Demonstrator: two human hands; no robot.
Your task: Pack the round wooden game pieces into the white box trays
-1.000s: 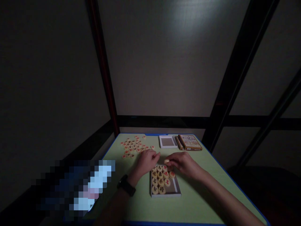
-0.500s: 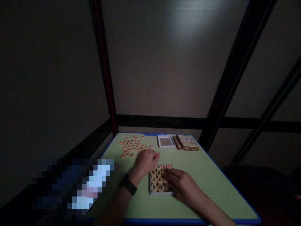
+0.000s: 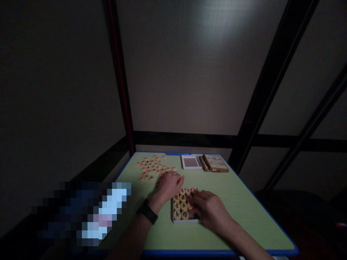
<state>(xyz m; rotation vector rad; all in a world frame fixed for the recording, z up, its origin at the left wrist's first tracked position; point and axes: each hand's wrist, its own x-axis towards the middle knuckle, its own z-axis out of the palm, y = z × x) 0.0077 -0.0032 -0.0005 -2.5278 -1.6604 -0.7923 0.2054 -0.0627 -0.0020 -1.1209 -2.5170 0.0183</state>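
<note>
An open shallow box (image 3: 185, 221) stands near the front of the table, holding rows of round wooden Chinese chess pieces (image 3: 184, 206) with dark or red characters. My right hand (image 3: 213, 211) reaches over its right side, fingers closed together around a chess piece mostly hidden beneath them. A red-marked piece (image 3: 190, 206) shows beside the fingertips. My left hand (image 3: 170, 185), with a dark watch (image 3: 148, 212) on its wrist, is bent at the near edge of the scattered pieces (image 3: 153, 167). Its fingertips are hidden from me.
At the back of the green table (image 3: 230, 195) lies an empty white tray or lid (image 3: 191, 163). Right of it rest printed boxes (image 3: 215, 163), partly overlapping. A blue rim (image 3: 273, 252) edges the table. A pixelated bright patch (image 3: 111, 207) covers the left side. Panelled walls stand behind.
My right hand's fingers have shifted slightly in the box, and the lower red-marked piece shows more clearly. My left hand stays nearly still. The whole view has moved slightly.
</note>
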